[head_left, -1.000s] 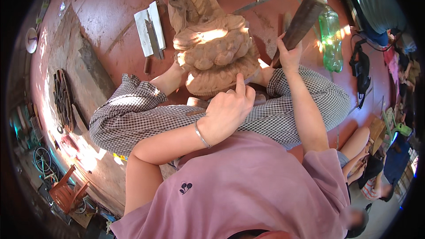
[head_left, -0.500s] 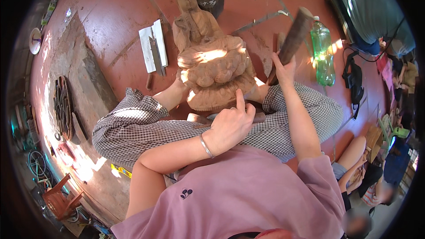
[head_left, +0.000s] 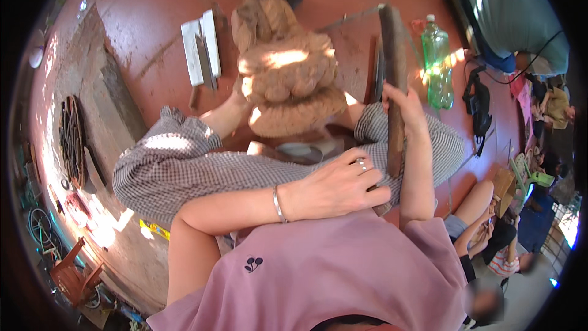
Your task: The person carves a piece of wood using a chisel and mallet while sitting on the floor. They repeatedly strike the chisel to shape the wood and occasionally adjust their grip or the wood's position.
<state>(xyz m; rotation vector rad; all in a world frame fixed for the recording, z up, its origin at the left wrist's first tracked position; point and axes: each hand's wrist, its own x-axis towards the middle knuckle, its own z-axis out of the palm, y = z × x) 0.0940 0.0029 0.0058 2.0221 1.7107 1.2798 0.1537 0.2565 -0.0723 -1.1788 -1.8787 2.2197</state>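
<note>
A carved wooden statue [head_left: 285,67] of a seated figure on a petalled base lies between my bare feet, its base toward me. My right hand [head_left: 407,109] is wrapped round a long dark wooden club [head_left: 394,73], held upright beside my right knee. Above my lap, my left hand [head_left: 337,187] is closed, with a ring and a metal bracelet showing. A brown end of something peeks out below its fingers, mostly hidden, so I cannot tell what it is.
A green plastic bottle [head_left: 437,64] stands at the right, near a black bag [head_left: 479,107]. At the left are white paper with a blade [head_left: 205,55], a long plank [head_left: 116,86] and a bundle of dark tools [head_left: 72,141]. Other people sit at the far right.
My left hand has drawn back toward my body and right, its pointing finger now curled in. The club has swung from slanted to nearly upright, with my right hand lower.
</note>
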